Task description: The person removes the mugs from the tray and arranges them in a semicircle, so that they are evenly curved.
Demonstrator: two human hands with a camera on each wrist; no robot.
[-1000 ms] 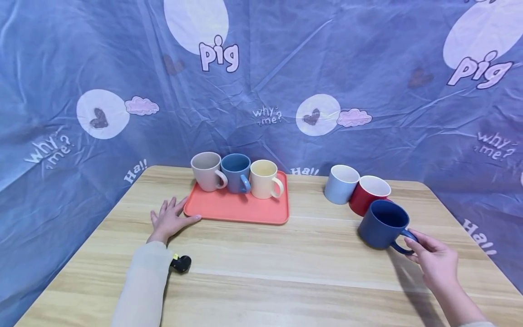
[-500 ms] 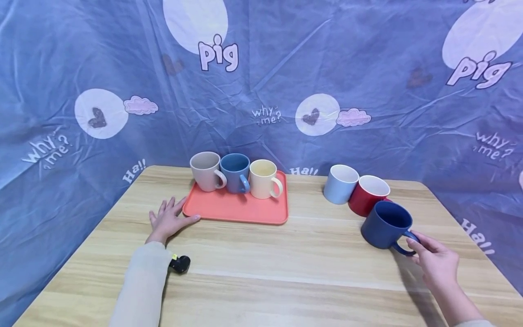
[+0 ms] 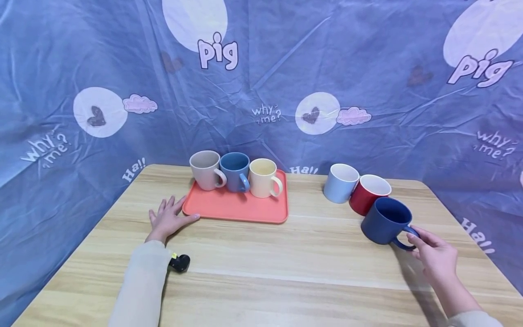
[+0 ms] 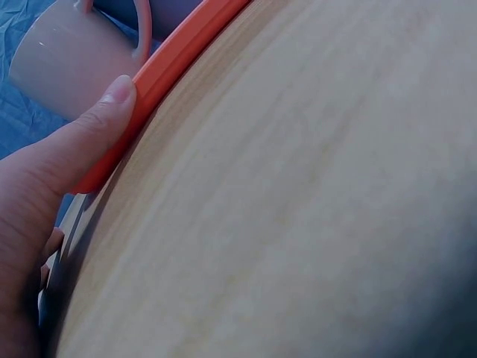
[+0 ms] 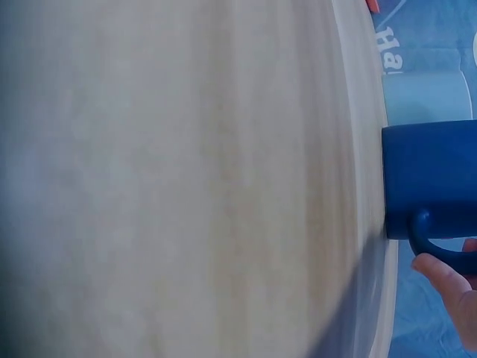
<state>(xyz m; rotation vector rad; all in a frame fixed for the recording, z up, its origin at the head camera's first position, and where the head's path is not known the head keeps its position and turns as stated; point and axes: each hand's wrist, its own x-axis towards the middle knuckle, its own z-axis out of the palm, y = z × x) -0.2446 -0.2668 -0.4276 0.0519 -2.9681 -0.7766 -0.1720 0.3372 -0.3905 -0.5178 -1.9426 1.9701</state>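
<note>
My right hand (image 3: 439,256) pinches the handle of a navy blue mug (image 3: 380,225), thumb against the handle. The mug is upright in front of a red mug (image 3: 363,200), which it partly hides. Whether its base touches the table I cannot tell. A light blue mug (image 3: 339,188) stands left of the red one. At the left, my left hand (image 3: 167,222) lies with spread fingers at the near left corner of a coral tray (image 3: 237,211). In the left wrist view the thumb (image 4: 104,115) rests against the tray rim (image 4: 168,71).
On the tray's back half stand a grey mug (image 3: 204,172), a blue mug (image 3: 234,175) and a cream mug (image 3: 261,179) in a row, handles toward the near right. A patterned blue cloth (image 3: 261,81) hangs behind the wooden table (image 3: 265,272).
The navy mug has shifted a little to the right with my right hand. My left hand, the tray and the other mugs stay where they were.
</note>
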